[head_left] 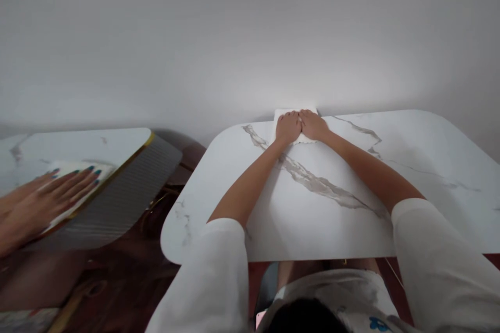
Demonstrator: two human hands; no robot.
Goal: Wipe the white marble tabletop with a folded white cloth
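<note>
Pressing the white cloth (305,138) beneath your flattened left hand (289,126) and right hand (313,125), keep even weight along the tabletop's (312,234) far edge.

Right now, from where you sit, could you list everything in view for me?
near cloth: one, white, at the near table's far edge
near table: one, white with grey-brown veins, in front
neighbouring table: one, white, veined, gold-edged, at left
other cloth: one, white, on the neighbouring table
co-worker's hands: apparently two, blue-green nails, over the other cloth
wall: one, pale grey, behind both tables
pink item: one, pink, bottom edge, mostly hidden
dim shapes: uncounted, dark, lower left, unclear
shirt: one, white, blue print, bottom
left hand: one, bare, on the near cloth
right hand: one, bare, beside it
</note>
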